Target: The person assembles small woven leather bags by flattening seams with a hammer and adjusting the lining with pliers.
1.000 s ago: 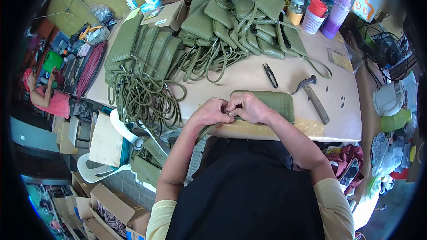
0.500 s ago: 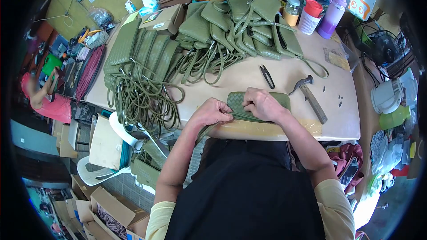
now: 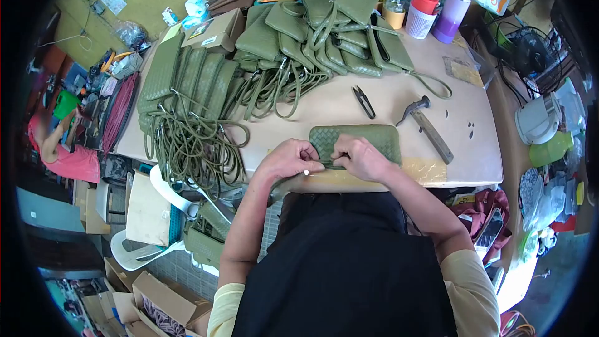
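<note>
A flat olive-green woven pouch (image 3: 368,140) lies at the table's near edge, its long open-looking side towards me. My left hand (image 3: 291,157) pinches the left end of that near edge, thumb and forefinger together. Close beside it, my right hand (image 3: 360,157) has its fingers curled down on the same edge. What exactly lies between the right fingertips is hidden. A thin green strap (image 3: 282,182) runs from under my left hand towards the lower left. Thread snips (image 3: 364,102) and a hammer (image 3: 430,129) lie beyond the pouch.
Stacked green pouches (image 3: 187,81) with a tangle of straps (image 3: 193,150) cover the table's left. More pouches (image 3: 324,37) are heaped at the back. A red-lidded cup (image 3: 421,15) and purple bottle (image 3: 452,12) stand behind. A person (image 3: 65,150) in pink is at far left.
My right hand has moved left along the pouch's near edge, closer to my left hand, uncovering more of the woven surface. The whole view has shifted slightly.
</note>
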